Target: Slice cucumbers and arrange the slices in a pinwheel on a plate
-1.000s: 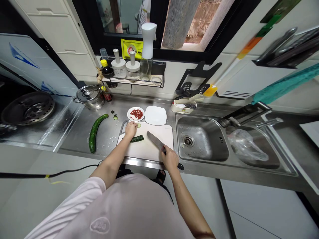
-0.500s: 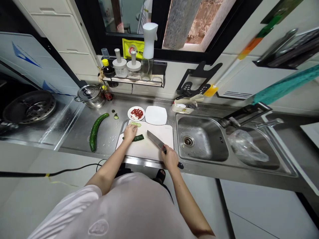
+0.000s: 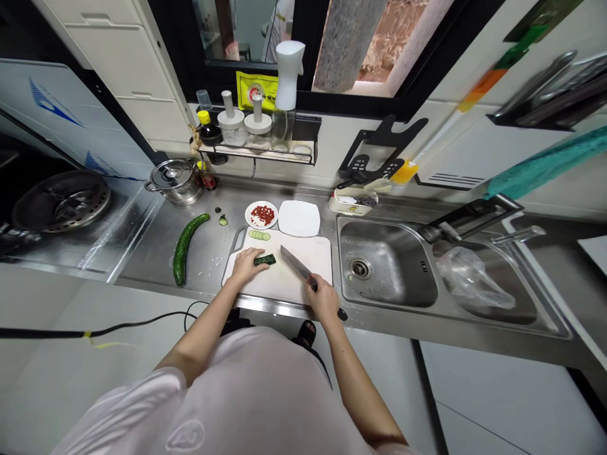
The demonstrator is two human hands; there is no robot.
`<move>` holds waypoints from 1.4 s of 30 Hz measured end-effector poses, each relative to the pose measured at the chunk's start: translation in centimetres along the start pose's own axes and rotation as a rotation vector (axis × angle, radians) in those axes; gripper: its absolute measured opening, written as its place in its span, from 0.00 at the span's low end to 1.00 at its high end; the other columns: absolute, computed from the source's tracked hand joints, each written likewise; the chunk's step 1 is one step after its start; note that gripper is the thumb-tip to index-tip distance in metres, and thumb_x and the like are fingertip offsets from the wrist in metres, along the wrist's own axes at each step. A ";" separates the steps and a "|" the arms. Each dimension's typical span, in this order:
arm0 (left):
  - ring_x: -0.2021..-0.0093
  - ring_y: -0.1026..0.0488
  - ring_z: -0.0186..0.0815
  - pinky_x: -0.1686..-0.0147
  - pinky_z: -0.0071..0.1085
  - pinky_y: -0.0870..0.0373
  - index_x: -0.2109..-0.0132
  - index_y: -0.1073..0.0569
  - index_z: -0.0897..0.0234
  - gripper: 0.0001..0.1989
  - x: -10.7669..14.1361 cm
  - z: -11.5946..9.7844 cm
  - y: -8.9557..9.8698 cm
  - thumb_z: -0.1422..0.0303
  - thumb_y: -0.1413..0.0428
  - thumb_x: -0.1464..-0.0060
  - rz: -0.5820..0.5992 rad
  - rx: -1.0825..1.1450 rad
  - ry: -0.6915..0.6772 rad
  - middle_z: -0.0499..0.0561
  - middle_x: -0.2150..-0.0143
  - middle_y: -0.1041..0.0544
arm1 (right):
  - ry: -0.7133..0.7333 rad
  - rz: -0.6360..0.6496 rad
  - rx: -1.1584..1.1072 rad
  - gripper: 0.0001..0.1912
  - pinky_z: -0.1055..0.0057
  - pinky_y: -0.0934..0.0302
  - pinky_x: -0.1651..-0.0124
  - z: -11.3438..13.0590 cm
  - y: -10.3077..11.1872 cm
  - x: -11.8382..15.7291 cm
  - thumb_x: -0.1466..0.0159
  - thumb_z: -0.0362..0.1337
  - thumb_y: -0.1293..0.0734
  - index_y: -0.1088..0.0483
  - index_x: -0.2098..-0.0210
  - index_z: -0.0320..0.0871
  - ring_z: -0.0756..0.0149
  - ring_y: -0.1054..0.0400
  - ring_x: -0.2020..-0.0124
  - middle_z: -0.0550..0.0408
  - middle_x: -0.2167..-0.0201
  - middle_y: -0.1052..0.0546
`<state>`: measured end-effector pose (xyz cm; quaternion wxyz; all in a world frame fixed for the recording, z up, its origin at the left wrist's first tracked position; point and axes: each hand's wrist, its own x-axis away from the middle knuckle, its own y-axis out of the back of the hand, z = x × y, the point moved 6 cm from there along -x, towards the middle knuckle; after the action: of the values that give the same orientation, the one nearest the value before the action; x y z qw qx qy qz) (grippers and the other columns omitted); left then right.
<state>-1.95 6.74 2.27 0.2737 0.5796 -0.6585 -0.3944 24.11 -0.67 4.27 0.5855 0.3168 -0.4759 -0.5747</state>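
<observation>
My left hand (image 3: 245, 266) is closed around one end of a short piece of dark green cucumber (image 3: 265, 260), which lies on the white cutting board (image 3: 284, 287). In my right hand (image 3: 325, 298) is the black handle of a kitchen knife (image 3: 294, 263). Its blade points up and left over the board, apart from the cucumber piece. Several thin cucumber slices (image 3: 259, 235) overlap in a row near the board's top left edge. Behind the board stand a small plate of chopped red pieces (image 3: 262, 215) and a white square plate (image 3: 298, 218).
A whole cucumber (image 3: 184, 249) lies left of the board, near small cucumber scraps (image 3: 222, 220). A lidded steel pot (image 3: 175, 182) stands at the back left. The sink (image 3: 386, 265) is on the right, with a plastic bag (image 3: 474, 278) in its second basin.
My left hand has moved from the cucumber slices down to the cucumber piece and taken hold of it. The slices now lie uncovered. My right hand and the knife have hardly moved.
</observation>
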 end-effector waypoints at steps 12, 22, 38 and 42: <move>0.51 0.31 0.41 0.54 0.35 0.38 0.49 0.27 0.53 0.19 0.7 -0.5 -0.1 0.60 0.42 0.49 0.128 -0.040 0.001 0.50 0.54 0.25 | -0.023 0.057 -0.007 0.17 0.73 0.48 0.65 1.0 -0.1 0.1 0.35 0.45 0.44 0.31 0.52 0.50 0.64 0.31 0.62 0.54 0.63 0.23; 0.52 0.31 0.40 0.53 0.34 0.37 0.51 0.27 0.53 0.19 0.9 -0.5 0.1 0.59 0.40 0.52 0.124 -0.044 0.052 0.49 0.54 0.25 | -0.003 0.124 -0.004 0.19 0.73 0.47 0.62 2.1 -1.0 -0.7 0.34 0.44 0.46 0.33 0.48 0.50 0.63 0.31 0.58 0.53 0.61 0.23; 0.56 0.31 0.35 0.53 0.33 0.34 0.54 0.24 0.55 0.14 0.2 -2.2 -1.3 0.61 0.51 0.41 -0.027 0.035 -0.196 0.52 0.59 0.26 | 0.155 0.302 0.185 0.16 0.70 0.44 0.58 6.7 -1.1 -1.3 0.31 0.40 0.49 0.35 0.53 0.41 0.61 0.30 0.58 0.45 0.60 0.25; 0.56 0.31 0.34 0.53 0.33 0.34 0.53 0.24 0.55 0.14 0.3 -2.0 -1.5 0.61 0.52 0.40 -0.028 0.037 -0.211 0.52 0.58 0.26 | 0.165 0.298 0.183 0.15 0.70 0.43 0.58 7.3 -1.2 -1.3 0.31 0.37 0.49 0.35 0.54 0.41 0.61 0.30 0.58 0.45 0.61 0.25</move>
<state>0.46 5.97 2.10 0.1866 0.5490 -0.6825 -0.4449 17.10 1.73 5.40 0.6700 0.3409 -0.5181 -0.4079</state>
